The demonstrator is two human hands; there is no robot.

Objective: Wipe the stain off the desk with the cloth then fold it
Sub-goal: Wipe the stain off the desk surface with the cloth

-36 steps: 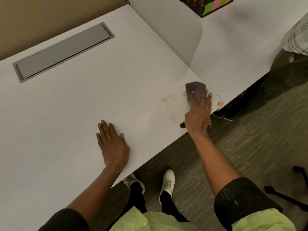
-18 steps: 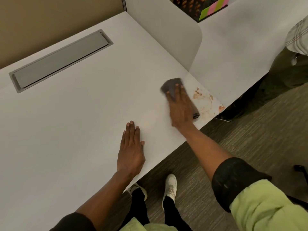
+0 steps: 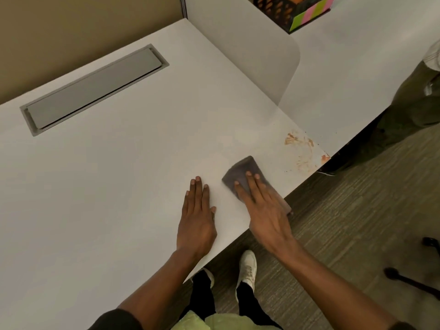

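Note:
A small grey cloth (image 3: pixel 242 171) lies flat on the white desk (image 3: pixel 119 175) near its front edge. My right hand (image 3: pixel 264 210) presses down on the cloth with fingers spread, covering its near half. An orange-brown smeared stain (image 3: pixel 301 148) marks the desk's right corner, to the right of the cloth and apart from it. My left hand (image 3: pixel 196 215) rests flat on the desk just left of the cloth, holding nothing.
A grey cable-tray lid (image 3: pixel 95 89) is set into the desk at the back left. A white divider panel (image 3: pixel 250 48) stands behind the stain, with a neighbouring desk (image 3: pixel 357 63) and a colourful box (image 3: pixel 297 13) beyond. Another person's leg (image 3: pixel 414 108) is at right.
My right hand has slid the cloth left and toward me, off the stained corner. The smeared stain now lies exposed. My left hand stays flat on the desk.

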